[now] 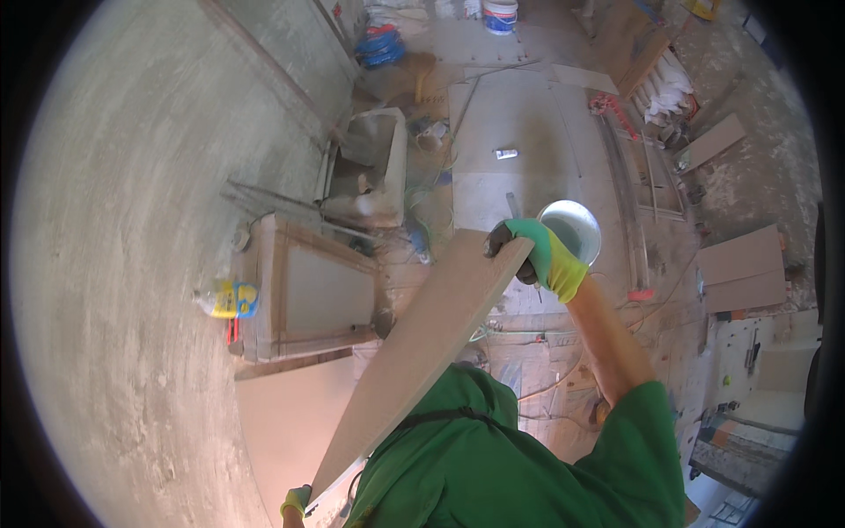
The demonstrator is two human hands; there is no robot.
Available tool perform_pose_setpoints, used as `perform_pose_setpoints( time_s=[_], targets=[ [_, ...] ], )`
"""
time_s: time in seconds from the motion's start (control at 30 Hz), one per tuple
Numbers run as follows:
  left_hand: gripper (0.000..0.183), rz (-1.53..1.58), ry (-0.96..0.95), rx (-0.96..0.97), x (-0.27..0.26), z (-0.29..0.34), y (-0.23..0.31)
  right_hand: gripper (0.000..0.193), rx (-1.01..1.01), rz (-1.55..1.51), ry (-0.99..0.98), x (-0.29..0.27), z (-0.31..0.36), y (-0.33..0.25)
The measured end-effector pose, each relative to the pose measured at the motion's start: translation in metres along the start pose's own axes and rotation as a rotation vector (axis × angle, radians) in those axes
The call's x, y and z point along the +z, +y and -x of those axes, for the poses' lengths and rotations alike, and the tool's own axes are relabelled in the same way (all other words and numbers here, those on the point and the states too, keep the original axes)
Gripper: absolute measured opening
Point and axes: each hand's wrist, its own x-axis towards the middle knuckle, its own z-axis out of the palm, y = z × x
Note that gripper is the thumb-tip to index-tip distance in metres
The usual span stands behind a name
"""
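Observation:
A long, flat beige slab [422, 339] runs diagonally in front of my body, tilted, its far end up near the middle of the view. I cannot tell whether it is tile or board. My right hand [547, 257], in a green and yellow glove with dark fingertips, is closed around the far end. At the lower left my left hand [297, 500], in a similar glove, grips the near end; its fingers are partly hidden. Just beyond my right hand stands a white bucket [576, 231] on the floor, partly covered by the glove.
A bare plaster wall [141, 264] rises on the left. Beside it a boxy piece [326, 290] bears a yellow-labelled bottle [231, 300]. Another beige sheet [295, 422] lies below the slab. A can [506, 154], cables and long rails [627, 211] lie on the floor ahead.

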Motion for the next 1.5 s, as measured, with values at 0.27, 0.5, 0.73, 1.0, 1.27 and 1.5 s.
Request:
perform_pose_setpoints(
  time_s=[0.27,0.5,0.73,1.0,1.27,1.5],
  targets=[
    [0.043,-0.325,-0.127,0.139,-0.018,-0.033,0.118,0.022,0.003,-0.059,0.050,-0.118,-0.093,0.024],
    [0.043,-0.376,-0.065,-0.064,0.013,0.049,0.226,0.018,0.240,-0.174,0.203,-0.257,-0.215,-0.006],
    [0.044,-0.469,0.095,0.004,0.058,0.139,0.341,0.016,0.305,-0.196,0.199,-0.332,-0.300,-0.082],
    [0.033,-0.193,0.134,-0.047,0.192,0.307,0.461,0.017,0.149,0.262,-0.185,-0.446,-0.442,-0.148],
    [0.032,0.122,0.260,-0.395,0.381,0.590,0.607,0.006,-0.155,0.724,-0.746,-0.488,-0.632,-0.208],
    [0.030,0.450,0.320,-0.742,0.519,0.752,0.755,0.014,0.091,0.418,-1.192,-0.368,-0.709,-0.198]
  ],
)
